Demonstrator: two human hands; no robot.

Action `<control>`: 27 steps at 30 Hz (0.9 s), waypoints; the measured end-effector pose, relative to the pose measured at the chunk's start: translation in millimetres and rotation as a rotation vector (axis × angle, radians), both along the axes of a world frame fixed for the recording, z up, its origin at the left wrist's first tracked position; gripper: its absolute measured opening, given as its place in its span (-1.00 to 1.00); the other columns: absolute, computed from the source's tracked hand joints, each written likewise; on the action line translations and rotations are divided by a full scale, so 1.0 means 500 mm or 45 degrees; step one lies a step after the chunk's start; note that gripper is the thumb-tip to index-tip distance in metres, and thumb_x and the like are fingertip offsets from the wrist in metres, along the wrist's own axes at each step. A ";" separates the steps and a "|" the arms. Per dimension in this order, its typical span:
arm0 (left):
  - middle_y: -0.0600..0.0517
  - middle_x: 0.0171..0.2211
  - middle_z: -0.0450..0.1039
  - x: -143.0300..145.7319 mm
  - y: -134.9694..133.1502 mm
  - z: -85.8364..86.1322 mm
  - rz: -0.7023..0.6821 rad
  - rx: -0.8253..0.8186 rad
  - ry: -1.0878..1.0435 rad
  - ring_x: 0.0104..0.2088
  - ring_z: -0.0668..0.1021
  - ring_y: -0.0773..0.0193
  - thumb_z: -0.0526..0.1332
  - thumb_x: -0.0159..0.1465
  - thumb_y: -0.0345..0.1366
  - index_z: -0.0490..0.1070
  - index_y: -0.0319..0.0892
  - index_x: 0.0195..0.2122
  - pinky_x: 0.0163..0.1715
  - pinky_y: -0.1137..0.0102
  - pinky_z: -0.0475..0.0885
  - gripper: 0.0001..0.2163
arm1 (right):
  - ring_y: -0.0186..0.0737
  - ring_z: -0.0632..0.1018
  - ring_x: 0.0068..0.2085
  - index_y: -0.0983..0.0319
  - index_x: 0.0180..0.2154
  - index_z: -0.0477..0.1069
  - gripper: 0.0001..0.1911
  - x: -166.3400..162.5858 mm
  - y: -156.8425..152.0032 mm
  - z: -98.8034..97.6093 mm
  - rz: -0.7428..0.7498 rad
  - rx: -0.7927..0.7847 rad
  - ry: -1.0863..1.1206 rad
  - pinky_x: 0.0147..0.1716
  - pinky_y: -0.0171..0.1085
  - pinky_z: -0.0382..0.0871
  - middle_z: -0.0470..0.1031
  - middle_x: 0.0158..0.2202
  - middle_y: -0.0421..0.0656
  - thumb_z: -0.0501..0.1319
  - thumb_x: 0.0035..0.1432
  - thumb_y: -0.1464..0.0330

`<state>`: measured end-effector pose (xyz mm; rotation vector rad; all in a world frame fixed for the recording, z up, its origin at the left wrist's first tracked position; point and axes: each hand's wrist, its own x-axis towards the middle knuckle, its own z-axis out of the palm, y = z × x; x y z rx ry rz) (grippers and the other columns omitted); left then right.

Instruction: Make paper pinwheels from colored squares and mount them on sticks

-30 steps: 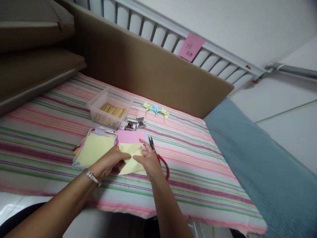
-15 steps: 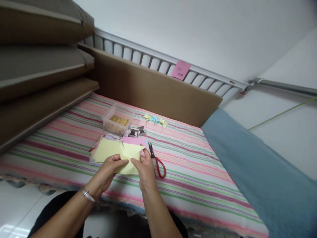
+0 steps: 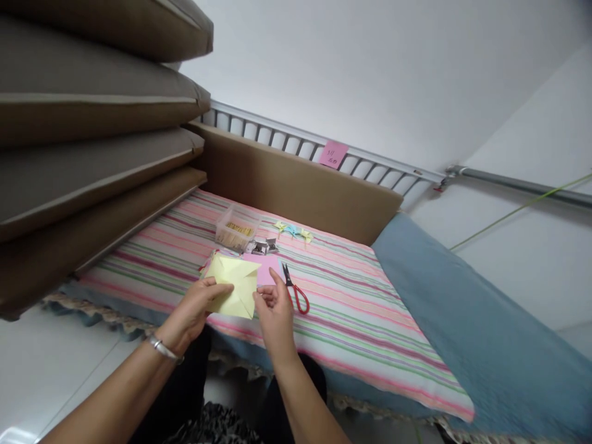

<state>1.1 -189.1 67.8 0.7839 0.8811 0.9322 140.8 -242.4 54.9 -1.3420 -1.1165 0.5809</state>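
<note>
My left hand [image 3: 197, 308] pinches a folded yellow paper square [image 3: 232, 283] and holds it above the near edge of the striped cloth [image 3: 351, 308]. My right hand [image 3: 274, 306] sits just right of the paper with its fingers partly spread, the fingertips by the paper's right edge. Behind the paper lies a pink sheet [image 3: 268, 268] and part of a stack of coloured papers. Red-handled scissors [image 3: 296, 290] lie just right of my right hand.
A clear plastic box of wooden sticks [image 3: 235, 230], small open boxes of pins [image 3: 265, 246] and three paper pinwheels [image 3: 292, 231] sit further back. A cardboard sheet [image 3: 296, 185] leans on a railing. Grey cushions [image 3: 92, 123] are stacked at left, a blue cloth [image 3: 462, 320] at right.
The camera has pulled back and tilted up. The yellow paper has been lifted off the stack. My right hand has let go of it and opened beside it.
</note>
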 end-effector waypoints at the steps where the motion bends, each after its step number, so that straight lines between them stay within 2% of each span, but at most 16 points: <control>1: -0.03 -0.56 0.55 -0.010 -0.004 0.005 0.004 0.009 0.003 -0.57 0.51 0.30 0.40 -0.15 -0.32 0.51 -0.29 -0.48 -0.52 0.46 0.34 -0.80 | -0.23 0.49 -0.28 0.19 0.09 0.25 -0.51 0.000 -0.017 -0.003 -0.023 0.085 -0.194 -0.24 -0.22 0.41 0.46 -0.27 -0.14 0.16 0.07 0.41; 4: -0.01 -0.55 0.54 -0.028 -0.016 0.012 -0.018 -0.004 -0.001 -0.56 0.51 0.29 0.39 -0.16 -0.32 0.49 -0.27 -0.50 -0.50 0.44 0.35 -0.81 | -0.13 0.41 -0.03 0.14 0.02 0.34 -0.61 -0.002 -0.067 -0.012 0.031 0.310 -0.641 -0.01 -0.08 0.29 0.41 -0.07 -0.06 0.12 0.13 0.46; 8: 0.03 -0.60 0.50 -0.027 -0.028 0.012 -0.051 -0.045 0.002 -0.54 0.52 0.27 0.40 -0.19 -0.32 0.45 -0.27 -0.55 -0.48 0.43 0.36 -0.80 | -0.12 0.38 0.02 0.14 -0.05 0.40 -0.64 -0.003 -0.106 -0.014 0.073 0.376 -0.854 0.03 -0.06 0.27 0.36 -0.01 -0.05 0.09 0.13 0.53; 14: 0.01 -0.61 0.51 -0.010 -0.047 0.023 -0.049 -0.026 0.039 -0.60 0.48 0.31 0.39 -0.18 -0.32 0.47 -0.29 -0.51 -0.59 0.46 0.32 -0.79 | -0.08 0.32 0.08 0.12 -0.12 0.45 -0.66 0.002 -0.113 0.003 0.025 0.387 -0.981 0.04 0.02 0.25 0.30 0.06 -0.06 0.09 0.11 0.54; 20: 0.01 -0.64 0.49 0.008 -0.065 0.033 -0.042 0.020 0.088 -0.66 0.44 0.33 0.40 -0.20 -0.30 0.47 -0.30 -0.52 -0.67 0.48 0.26 -0.77 | 0.02 0.08 0.26 0.11 -0.30 0.52 -0.72 0.012 -0.130 0.022 -0.028 0.425 -1.044 0.14 0.11 0.08 0.04 0.27 -0.17 0.13 0.07 0.55; 27: 0.01 -0.60 0.51 0.031 -0.091 0.029 -0.095 0.067 0.078 -0.61 0.47 0.33 0.39 -0.18 -0.31 0.49 -0.29 -0.52 -0.61 0.48 0.31 -0.79 | 0.02 0.00 0.29 0.15 -0.38 0.54 -0.89 0.023 -0.137 0.032 -0.001 0.207 -0.818 0.16 0.10 0.02 0.08 0.26 -0.10 0.22 0.09 0.42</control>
